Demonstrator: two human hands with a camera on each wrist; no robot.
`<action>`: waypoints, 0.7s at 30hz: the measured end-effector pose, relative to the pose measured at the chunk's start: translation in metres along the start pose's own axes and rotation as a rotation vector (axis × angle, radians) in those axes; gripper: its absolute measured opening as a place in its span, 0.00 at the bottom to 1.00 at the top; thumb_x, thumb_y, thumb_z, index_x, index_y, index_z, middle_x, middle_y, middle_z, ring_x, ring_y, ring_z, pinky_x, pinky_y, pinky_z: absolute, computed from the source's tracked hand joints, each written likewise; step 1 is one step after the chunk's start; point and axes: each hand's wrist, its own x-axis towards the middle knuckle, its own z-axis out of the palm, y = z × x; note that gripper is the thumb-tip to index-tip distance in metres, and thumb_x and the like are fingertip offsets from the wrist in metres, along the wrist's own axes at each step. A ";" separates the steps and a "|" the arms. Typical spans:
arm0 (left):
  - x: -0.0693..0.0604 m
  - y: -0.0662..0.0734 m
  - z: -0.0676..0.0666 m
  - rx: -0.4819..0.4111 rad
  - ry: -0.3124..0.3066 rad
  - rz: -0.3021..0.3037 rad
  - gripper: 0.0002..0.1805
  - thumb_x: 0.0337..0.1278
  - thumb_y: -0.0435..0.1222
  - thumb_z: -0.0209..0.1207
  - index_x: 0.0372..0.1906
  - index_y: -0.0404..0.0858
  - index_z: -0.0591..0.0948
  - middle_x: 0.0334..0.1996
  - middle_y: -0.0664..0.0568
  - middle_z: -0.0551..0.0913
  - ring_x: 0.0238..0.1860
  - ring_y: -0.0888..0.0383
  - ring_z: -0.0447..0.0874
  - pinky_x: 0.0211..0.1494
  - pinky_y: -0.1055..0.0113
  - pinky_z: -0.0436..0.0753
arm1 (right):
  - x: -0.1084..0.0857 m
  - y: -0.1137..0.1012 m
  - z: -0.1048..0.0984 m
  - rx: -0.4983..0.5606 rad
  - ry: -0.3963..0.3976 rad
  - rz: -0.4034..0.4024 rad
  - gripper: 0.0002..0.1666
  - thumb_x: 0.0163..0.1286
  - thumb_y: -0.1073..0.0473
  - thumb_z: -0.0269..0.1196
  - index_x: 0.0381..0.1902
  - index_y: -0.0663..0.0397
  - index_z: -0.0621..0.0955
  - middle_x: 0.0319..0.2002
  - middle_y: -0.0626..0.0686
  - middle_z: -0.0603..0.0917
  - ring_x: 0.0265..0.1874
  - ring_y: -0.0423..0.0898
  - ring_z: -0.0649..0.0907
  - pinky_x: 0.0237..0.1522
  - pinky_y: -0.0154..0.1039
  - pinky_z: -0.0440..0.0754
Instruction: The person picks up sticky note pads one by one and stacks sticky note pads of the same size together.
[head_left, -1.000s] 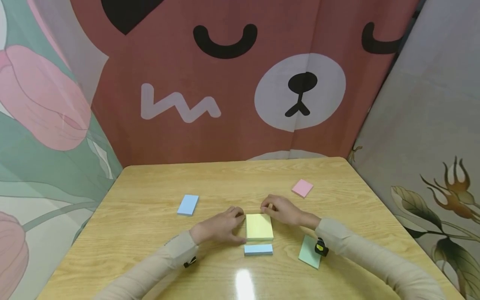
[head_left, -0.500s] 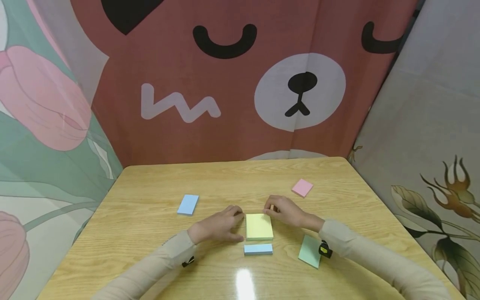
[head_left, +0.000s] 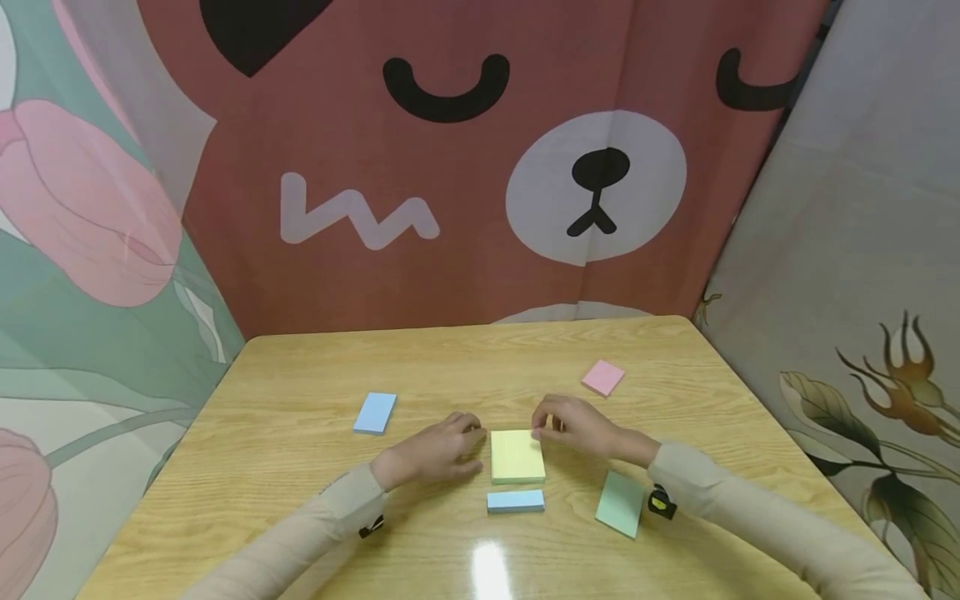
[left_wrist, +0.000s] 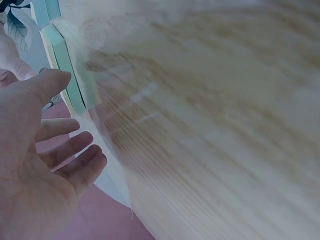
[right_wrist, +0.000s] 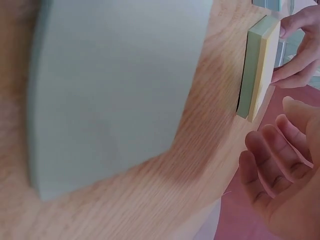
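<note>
A yellow sticky-note pad (head_left: 517, 457) lies flat in the middle of the table, on top of a green pad (right_wrist: 248, 75) whose edge shows in the right wrist view. My left hand (head_left: 435, 450) is beside the stack's left edge, fingers loosely bent and holding nothing. In the left wrist view its thumb overlaps the stack; whether it touches I cannot tell. By the stack's far right corner hovers my right hand (head_left: 581, 425), its fingers loosely curled with nothing between them. A narrow blue sticky-note pad (head_left: 515, 502) lies just in front of the stack.
Another green pad (head_left: 620, 504) lies on the right, near the right wrist. Farther back are a pink pad (head_left: 603, 377) on the right and a blue pad (head_left: 375, 413) on the left. Printed curtains (head_left: 465, 283) stand behind and beside the wooden table (head_left: 300, 367).
Both hands have drawn slightly away from the yellow pad, the left one leftward and the right one rightward. The pads keep their places; the head view has shifted a little.
</note>
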 end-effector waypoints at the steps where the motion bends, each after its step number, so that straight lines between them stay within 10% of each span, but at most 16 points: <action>1: 0.000 0.000 0.000 -0.001 0.005 0.002 0.29 0.72 0.47 0.55 0.67 0.31 0.72 0.63 0.43 0.71 0.64 0.51 0.68 0.65 0.61 0.72 | -0.001 -0.001 0.000 -0.004 0.001 -0.005 0.04 0.69 0.58 0.66 0.38 0.52 0.83 0.34 0.43 0.81 0.27 0.36 0.77 0.28 0.30 0.78; 21: -0.004 -0.009 0.006 0.004 0.108 0.026 0.24 0.70 0.42 0.58 0.63 0.31 0.75 0.58 0.43 0.75 0.60 0.50 0.72 0.62 0.59 0.75 | -0.025 -0.007 -0.001 -0.106 -0.005 -0.029 0.04 0.69 0.58 0.66 0.40 0.50 0.84 0.41 0.45 0.82 0.42 0.44 0.82 0.41 0.39 0.83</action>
